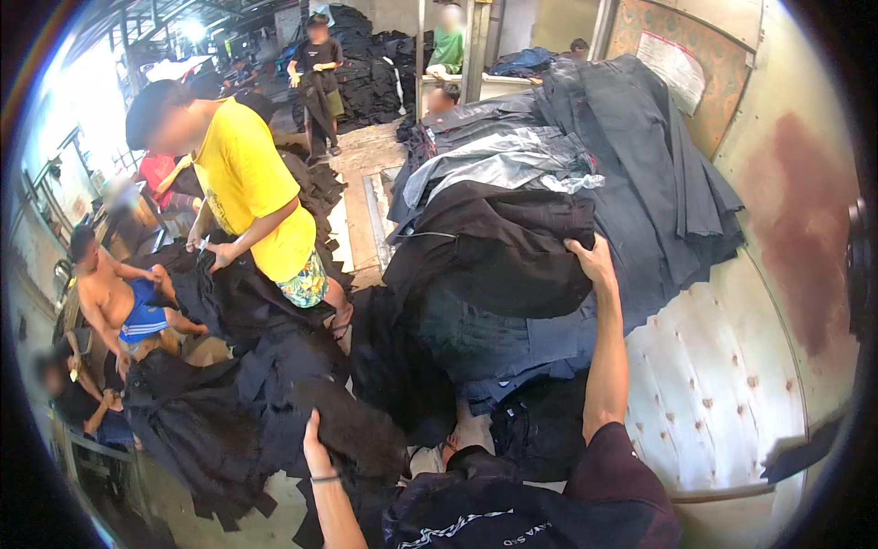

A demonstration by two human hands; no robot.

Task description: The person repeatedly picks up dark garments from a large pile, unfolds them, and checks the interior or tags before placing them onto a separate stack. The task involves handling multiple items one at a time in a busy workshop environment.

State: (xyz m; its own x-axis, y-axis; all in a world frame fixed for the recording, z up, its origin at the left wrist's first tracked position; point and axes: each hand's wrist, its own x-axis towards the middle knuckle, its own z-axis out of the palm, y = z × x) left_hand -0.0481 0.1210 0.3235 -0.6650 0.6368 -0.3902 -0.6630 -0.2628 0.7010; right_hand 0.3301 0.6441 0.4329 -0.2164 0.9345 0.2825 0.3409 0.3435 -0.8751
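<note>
My right hand (593, 259) grips the edge of a pair of black trousers (498, 242) and holds it up over a high pile of dark trousers (631, 137). The garment spreads leftward from that hand, and dark cloth hangs down at its left end. Lower and to the left, my left hand (318, 450), with a dark band at the wrist, is closed at the edge of a length of black cloth (352, 425). Most of its fingers are hidden by that cloth. Whether both hands hold one garment I cannot tell.
Silver-grey cloth (503, 165) lies on the pile. More black garments (197, 421) heap at the left. A person in a yellow shirt (251, 178) stands close by, handling dark cloth; several others sit or stand beyond. A white padded panel (718, 384) is at the right.
</note>
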